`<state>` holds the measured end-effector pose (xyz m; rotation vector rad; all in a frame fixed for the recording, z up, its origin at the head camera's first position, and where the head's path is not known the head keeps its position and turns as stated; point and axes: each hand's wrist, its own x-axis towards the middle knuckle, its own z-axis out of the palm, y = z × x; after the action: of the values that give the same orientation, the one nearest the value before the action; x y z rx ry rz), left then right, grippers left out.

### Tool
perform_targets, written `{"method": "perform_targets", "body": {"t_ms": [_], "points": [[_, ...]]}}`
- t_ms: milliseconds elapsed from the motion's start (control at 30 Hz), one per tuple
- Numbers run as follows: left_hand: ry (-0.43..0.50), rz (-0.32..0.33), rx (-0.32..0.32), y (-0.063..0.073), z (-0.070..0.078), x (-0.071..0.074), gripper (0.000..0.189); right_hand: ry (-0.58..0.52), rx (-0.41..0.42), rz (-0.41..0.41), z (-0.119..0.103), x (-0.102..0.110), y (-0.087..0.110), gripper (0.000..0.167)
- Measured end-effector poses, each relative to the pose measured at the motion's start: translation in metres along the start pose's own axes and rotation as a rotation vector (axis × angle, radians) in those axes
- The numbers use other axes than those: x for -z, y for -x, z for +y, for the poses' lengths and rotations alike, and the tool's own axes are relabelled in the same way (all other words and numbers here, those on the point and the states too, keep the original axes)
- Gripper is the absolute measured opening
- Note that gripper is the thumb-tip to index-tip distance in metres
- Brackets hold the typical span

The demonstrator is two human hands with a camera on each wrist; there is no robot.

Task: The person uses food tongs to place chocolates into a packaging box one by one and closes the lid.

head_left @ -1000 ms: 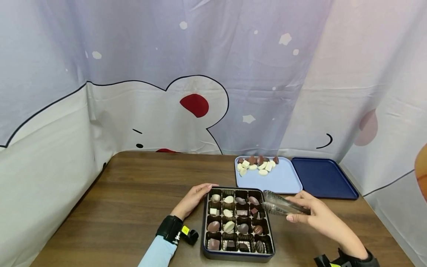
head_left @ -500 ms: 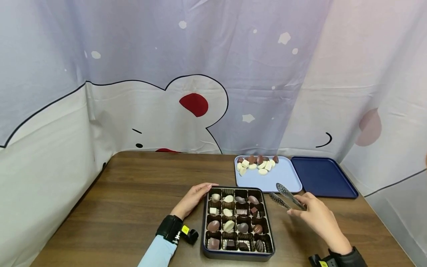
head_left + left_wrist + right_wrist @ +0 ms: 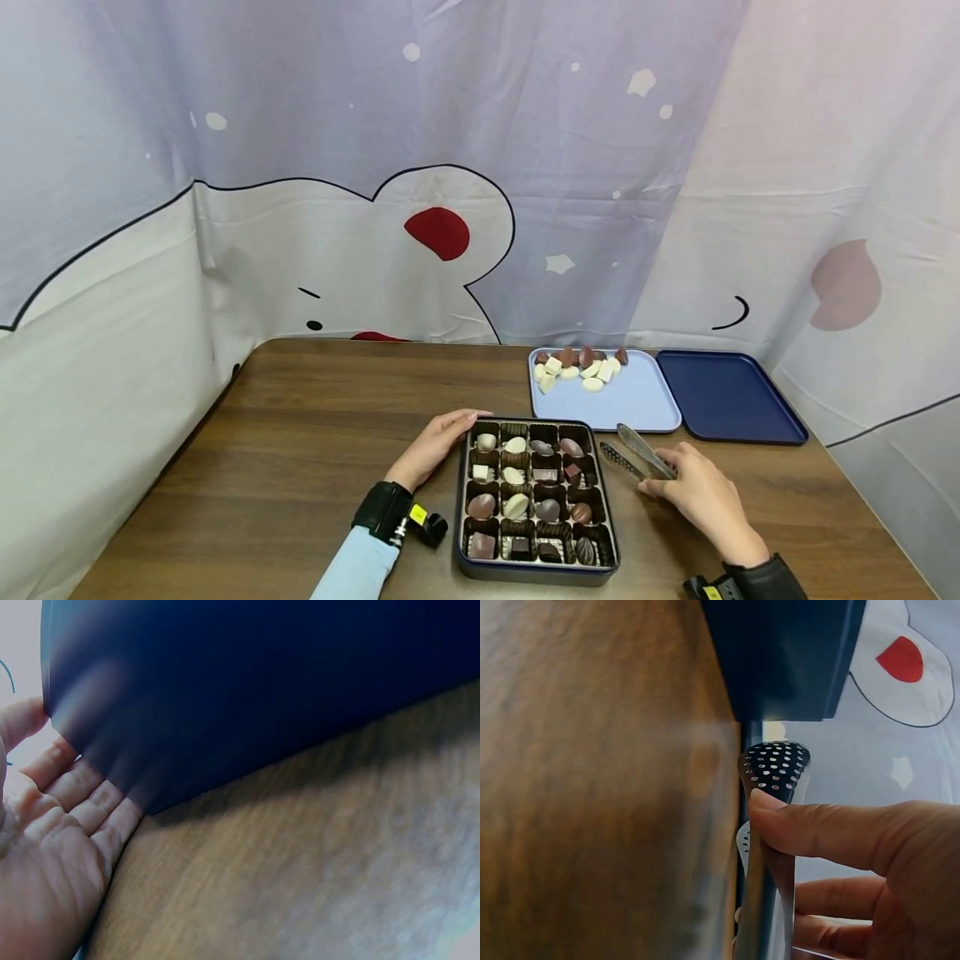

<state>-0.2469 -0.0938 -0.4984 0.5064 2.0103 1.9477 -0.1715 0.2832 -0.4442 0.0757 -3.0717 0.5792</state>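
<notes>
My left hand (image 3: 435, 450) rests at the far left corner of a dark blue chocolate box (image 3: 536, 573), its fingers fairly straight. In the left wrist view, its fingertips (image 3: 112, 806) meet the edge of the box's side wall (image 3: 262, 690). Each compartment shows a white, brown or dark chocolate. To the right of the box, my right hand (image 3: 697, 492) pinches metal tongs (image 3: 645, 452) between thumb and fingers. Their perforated tips (image 3: 775, 766) stand apart, nothing between them, pointing towards the box's far right side.
Behind the box lies a light blue tray (image 3: 637, 404) with white and brown chocolates (image 3: 592, 385) along its far left part. A dark blue tray (image 3: 731, 396) sits beside it. A printed curtain (image 3: 337, 125) hangs behind the wooden table (image 3: 300, 467).
My right hand has drawn back from the box's right edge with the tongs, then dipped slightly lower towards the table. The left hand and the box have stayed put.
</notes>
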Motion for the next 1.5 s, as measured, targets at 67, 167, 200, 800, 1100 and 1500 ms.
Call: {"method": "perform_targets", "body": {"t_ms": [67, 167, 200, 800, 1100, 1500], "points": [[0.006, -0.004, 0.000, 0.000, 0.000, 0.000, 0.043, 0.006, 0.004, 0.000, 0.001, -0.002, 0.000, 0.061], [0.009, -0.007, 0.002, 0.000, 0.000, 0.000, 0.043, 0.010, 0.008, 0.000, 0.001, -0.004, 0.001, 0.063], [0.006, -0.006, 0.000, 0.000, 0.000, 0.000, 0.043, 0.012, 0.008, 0.002, 0.000, -0.004, 0.001, 0.064], [-0.005, -0.012, -0.010, 0.003, 0.001, 0.000, 0.043, -0.018, 0.055, 0.045, 0.002, -0.003, 0.010, 0.082], [-0.019, -0.010, -0.021, 0.001, 0.002, -0.001, 0.043, -0.148, -0.155, 0.224, 0.053, 0.041, -0.025, 0.103], [-0.009, -0.012, -0.019, 0.001, -0.001, -0.003, 0.042, -0.202, -0.542, 0.203, 0.159, 0.051, -0.064, 0.112]]}}
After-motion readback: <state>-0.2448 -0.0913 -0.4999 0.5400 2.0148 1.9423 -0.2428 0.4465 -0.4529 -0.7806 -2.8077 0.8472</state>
